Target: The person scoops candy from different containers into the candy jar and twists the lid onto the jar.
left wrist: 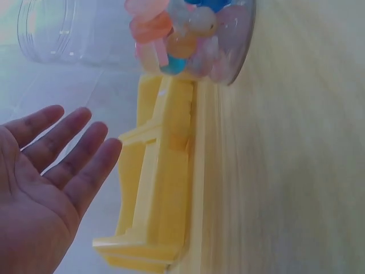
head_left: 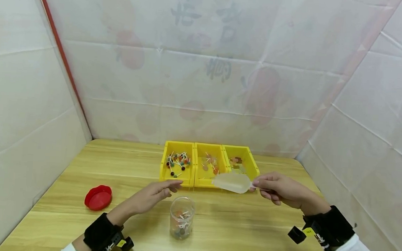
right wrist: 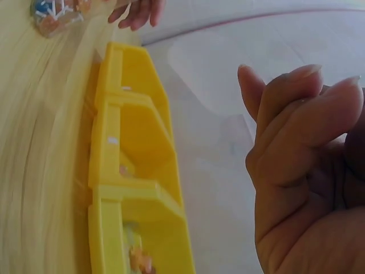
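In the head view my right hand (head_left: 281, 190) grips the handle of a translucent scoop (head_left: 233, 182), whose bowl points left over the front of the yellow bins. In the right wrist view the pale scoop (right wrist: 205, 74) shows beyond the curled fingers (right wrist: 296, 125). My left hand (head_left: 150, 195) is held up with fingers extended, just left of a clear plastic jar (head_left: 181, 218). Lollipops and candies lie in the lower part of the jar, which stands with its mouth uncovered. The left wrist view shows the open palm of the left hand (left wrist: 51, 177) holding nothing.
Three joined yellow bins stand at the back: the left bin (head_left: 163, 169) and middle bin (head_left: 201, 182) hold lollipops, the right bin (head_left: 252, 163) small candies. A red lid (head_left: 98, 198) lies on the wooden table (head_left: 126, 163) at left. White sheets (head_left: 203, 87) enclose the table.
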Motion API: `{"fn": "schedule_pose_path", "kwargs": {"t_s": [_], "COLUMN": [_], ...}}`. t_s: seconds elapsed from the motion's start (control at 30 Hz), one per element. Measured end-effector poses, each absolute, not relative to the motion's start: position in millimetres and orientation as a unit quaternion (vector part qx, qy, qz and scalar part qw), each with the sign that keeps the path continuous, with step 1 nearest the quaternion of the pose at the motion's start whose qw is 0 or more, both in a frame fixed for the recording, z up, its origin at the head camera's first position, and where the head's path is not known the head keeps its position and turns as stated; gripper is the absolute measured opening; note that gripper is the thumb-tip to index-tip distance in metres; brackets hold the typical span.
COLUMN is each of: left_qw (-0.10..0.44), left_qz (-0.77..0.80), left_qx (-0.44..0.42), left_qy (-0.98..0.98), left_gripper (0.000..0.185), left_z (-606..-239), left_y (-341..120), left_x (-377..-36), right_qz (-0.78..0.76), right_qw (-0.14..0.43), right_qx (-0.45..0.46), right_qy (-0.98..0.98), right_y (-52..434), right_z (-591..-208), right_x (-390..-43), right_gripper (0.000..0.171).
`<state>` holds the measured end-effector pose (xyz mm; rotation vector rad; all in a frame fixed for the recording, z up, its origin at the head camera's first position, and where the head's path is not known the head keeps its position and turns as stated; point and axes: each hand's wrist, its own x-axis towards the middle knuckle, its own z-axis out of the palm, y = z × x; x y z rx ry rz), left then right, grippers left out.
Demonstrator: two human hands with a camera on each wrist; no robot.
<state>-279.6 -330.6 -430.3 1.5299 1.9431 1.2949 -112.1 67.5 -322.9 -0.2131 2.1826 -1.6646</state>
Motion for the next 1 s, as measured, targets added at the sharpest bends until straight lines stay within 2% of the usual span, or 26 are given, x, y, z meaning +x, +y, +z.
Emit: {"fn": "schedule_pose_path", "kwargs": {"t_s": [0.17, 0.4, 0.63, 0.83, 1.0], "left_qw": [0.139, 0.056, -0.001, -0.015, 0.014], "left_qz": [0.46, 0.48, 0.482, 0.48, 0.461], "left_qx": [0.511, 0.467, 0.397, 0.352, 0.315], "left_qy": [0.713, 0.741, 0.781, 0.803, 0.83], "left_gripper": [0.041, 0.043, 0.04, 0.047, 0.058], "left_z": [-428, -424, -425, -428, -433], "left_y": [-331, -331, -330, -325, -318], "left_x": [-284, -289, -297, -306, -313], "right_qz": [-0.607, -0.607, -0.584, -0.532, -0.481], "right_qw": [0.179, 0.148, 0.128, 0.112, 0.105], "right_qx": [-0.044, 0.025, 0.085, 0.131, 0.18], "right_qy": [0.773, 0.781, 0.797, 0.829, 0.851], "right_y": [84, 105, 117, 117, 111], "right_z": [-328, -336, -348, -354, -353], "right_x": [-106, -99, -104, -118, -132], "right_gripper": [0.041, 0.047, 0.05, 0.045, 0.041]}}
